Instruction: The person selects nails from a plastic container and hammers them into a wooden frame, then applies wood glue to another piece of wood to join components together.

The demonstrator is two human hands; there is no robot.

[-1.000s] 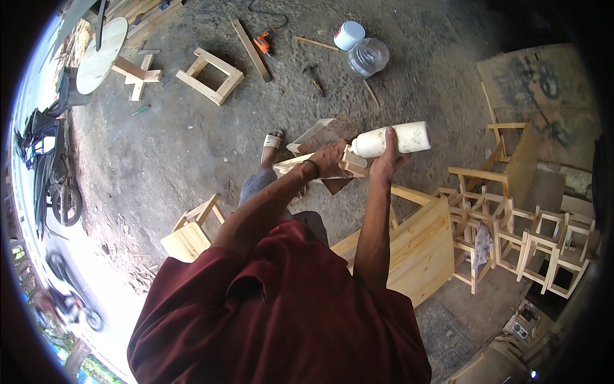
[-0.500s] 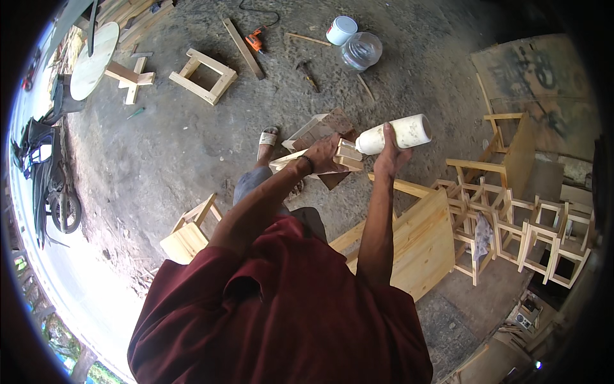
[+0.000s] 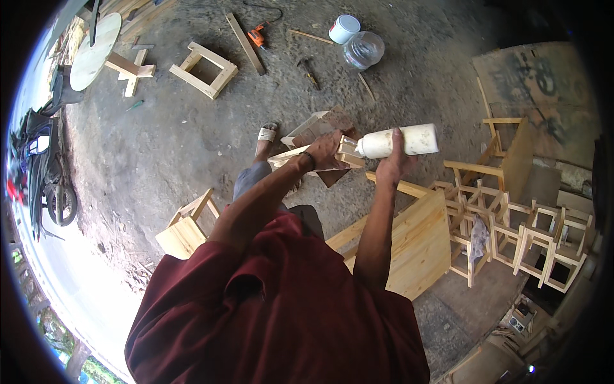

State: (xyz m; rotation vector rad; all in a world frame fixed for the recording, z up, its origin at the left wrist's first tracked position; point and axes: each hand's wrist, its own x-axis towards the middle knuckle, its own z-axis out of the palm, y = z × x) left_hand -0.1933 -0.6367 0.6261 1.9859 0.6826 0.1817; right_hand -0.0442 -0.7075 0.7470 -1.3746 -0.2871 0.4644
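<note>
In my right hand (image 3: 395,160) is a white squeeze bottle (image 3: 409,140), smudged on its side and lying nearly level. Its nozzle points left and meets the end of a pale wooden frame (image 3: 349,153). My left hand (image 3: 325,148) is closed around that frame close to the nozzle, steadying it in front of my legs. Whether glue is coming out is too small to see. Below the frame, brownish and pale boards (image 3: 320,126) rest near my sandalled foot (image 3: 267,134).
Ahead lie a square wooden frame (image 3: 220,81), a plank (image 3: 244,45), an orange drill (image 3: 257,36), a hammer (image 3: 308,72), a white bucket (image 3: 345,27) and a clear plastic tub (image 3: 363,51). To the right are a wooden table (image 3: 416,246) and several stool frames (image 3: 543,246). A small stool (image 3: 182,237) stands left.
The bottle has tipped from slanting upward to nearly level, and my right hand has shifted slightly right and down. My left hand keeps its hold on the frame.
</note>
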